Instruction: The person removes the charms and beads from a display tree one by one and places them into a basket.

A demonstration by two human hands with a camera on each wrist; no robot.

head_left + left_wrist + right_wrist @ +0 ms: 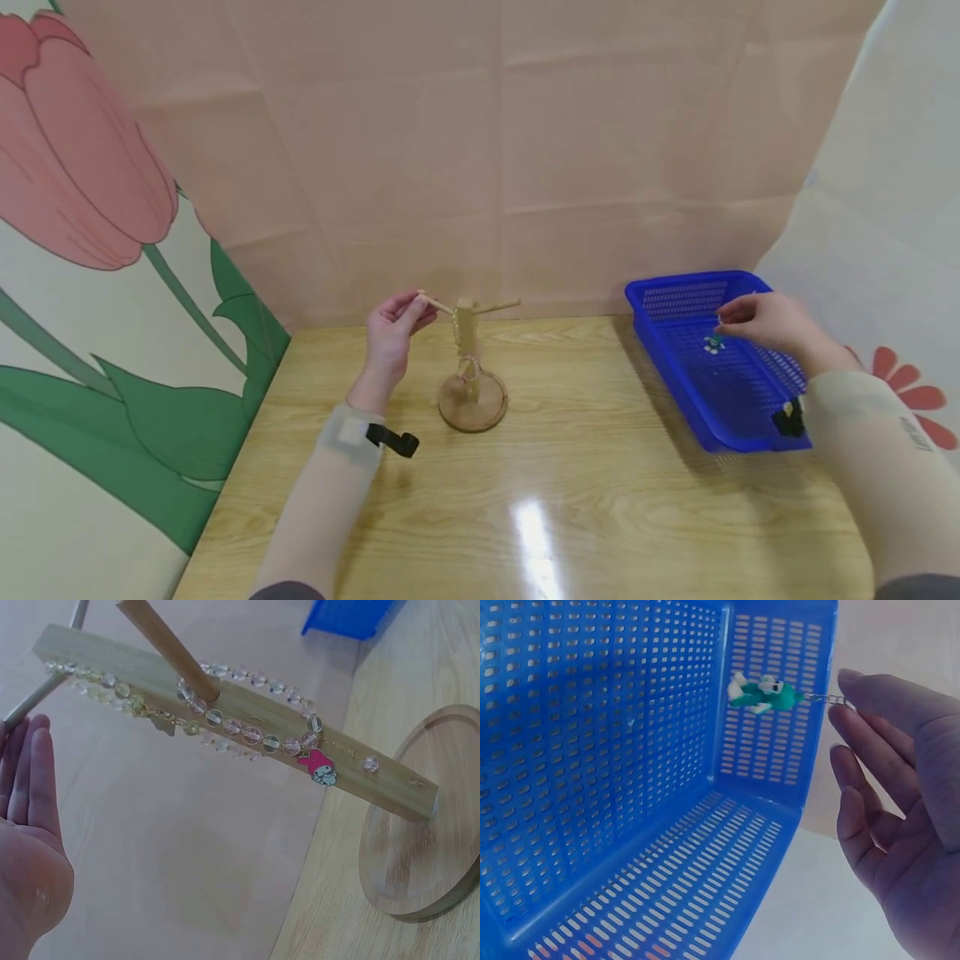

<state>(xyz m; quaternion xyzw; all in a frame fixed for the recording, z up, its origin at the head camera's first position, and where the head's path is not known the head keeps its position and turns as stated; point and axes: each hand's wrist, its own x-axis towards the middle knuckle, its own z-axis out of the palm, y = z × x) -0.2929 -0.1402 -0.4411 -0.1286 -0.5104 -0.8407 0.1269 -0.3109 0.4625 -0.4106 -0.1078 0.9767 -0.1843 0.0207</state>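
A person's two bare hands work over a pale yellow wood-grain table [570, 467], seen from above. The left hand [393, 333], near the table's far edge and left of its middle, pinches the outer tip of a thin round wooden peg [438, 305] between thumb and fingers. The peg juts from the top of a light wooden stand [468, 333], a square upright post on a round wooden base [491, 410]. In the left wrist view, a bracelet of clear and pink round beads [252, 736] loops around another peg and hangs along the post, with a charm of a pink-hooded white character [321, 766] at its lower end. A strand of clear and yellowish beads [121, 691] lies along the post higher up. Toward the table's far right corner sits a blue plastic basket [678, 375] with slotted walls. The right hand [780, 329] is above it, thumb and forefinger pinching the end of a silver chain [829, 698]. From it dangles a small green and white figure [765, 696], near the basket's far end; whether it touches the basket cannot be told. A creased pinkish-beige sheet [495, 150] stands behind the table, and a panel with a large pink tulip [97, 150] rises at its left edge.
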